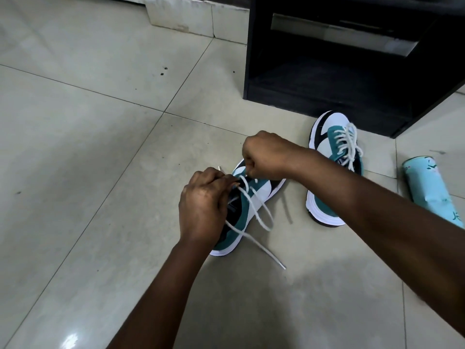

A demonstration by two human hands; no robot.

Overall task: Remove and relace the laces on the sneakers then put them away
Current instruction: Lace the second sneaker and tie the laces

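– Where is the lace?

– On the near sneaker (251,197), on the floor. My left hand (203,205) and right hand (266,157) both pinch the lace (254,210).

– Hard to hold?

– It looks soft and floppy, so I'd grab the stiff tip. The far sneaker (334,167) is laced.

Tiled floor (88,147), two sneakers (254,195) (327,137), dark cabinet (327,79), floral cylinder (427,185)

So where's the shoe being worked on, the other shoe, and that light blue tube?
near sneaker (260,191), head view, on its teal and white side panel.
far sneaker (324,143), head view, on its white toe area.
light blue tube (427,187), head view, on its patterned side.
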